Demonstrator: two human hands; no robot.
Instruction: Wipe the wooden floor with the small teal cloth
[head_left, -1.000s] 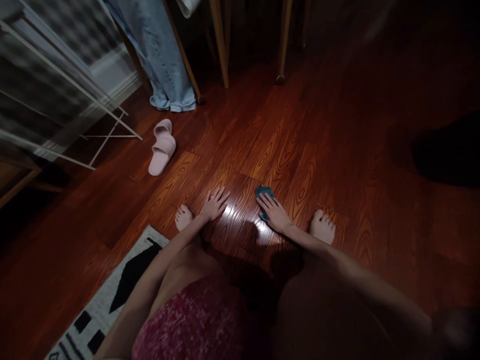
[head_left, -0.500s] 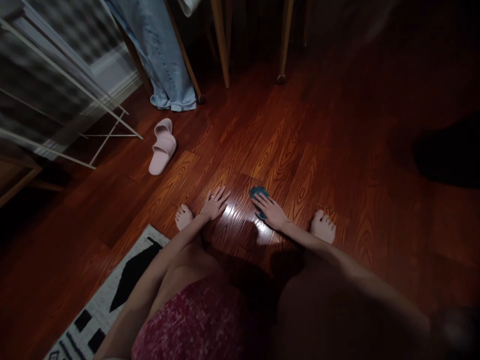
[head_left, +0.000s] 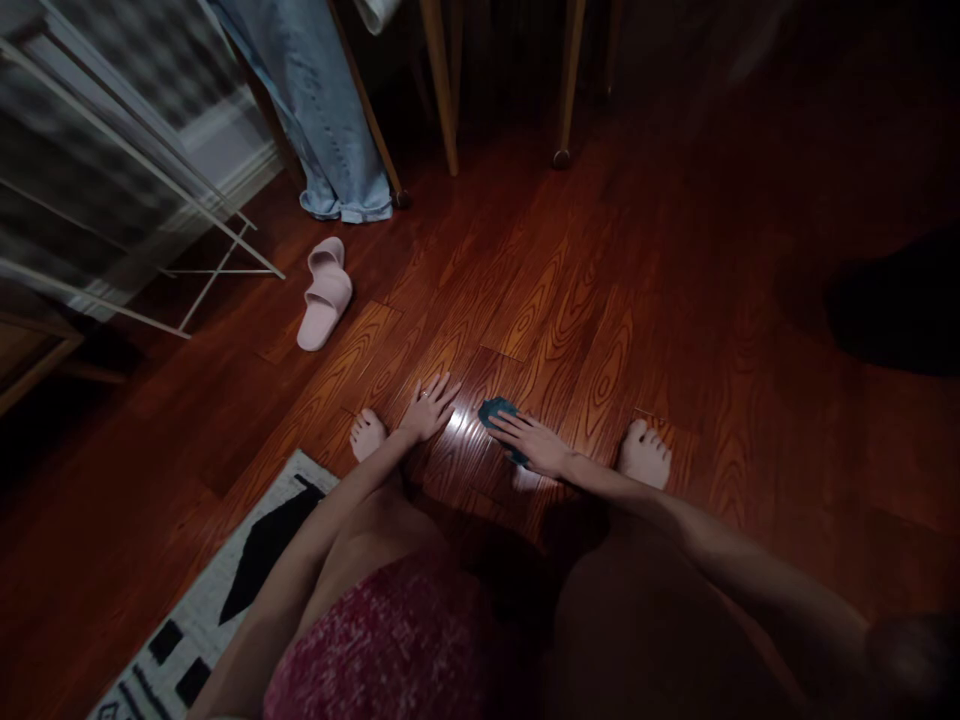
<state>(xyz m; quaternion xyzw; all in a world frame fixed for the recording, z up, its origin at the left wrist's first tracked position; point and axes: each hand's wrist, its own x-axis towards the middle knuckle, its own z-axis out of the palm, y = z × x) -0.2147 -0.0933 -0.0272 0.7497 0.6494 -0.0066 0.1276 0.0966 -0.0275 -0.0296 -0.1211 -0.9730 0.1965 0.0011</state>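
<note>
My left hand (head_left: 429,408) rests flat on the wooden floor (head_left: 555,290), fingers spread, with a ring on one finger and nothing in it. Beside it, to the right, a small dark teal cloth (head_left: 495,411) lies against the boards. My right hand (head_left: 536,445) presses down over this cloth and holds it to the floor, its fingers stretched across the top. Part of the cloth is hidden under the palm and fingers. A bright patch of light shines on the floor between the two hands.
My bare feet (head_left: 645,455) stand either side of the hands. A pink slipper (head_left: 326,295) lies ahead on the left. Beyond it are a white metal rack (head_left: 217,275), hanging jeans (head_left: 330,130) and wooden furniture legs (head_left: 570,90). A patterned rug (head_left: 285,490) is at lower left.
My right hand and the cloth have slid left and slightly towards me, closer to my left hand. My left hand has stayed in place.
</note>
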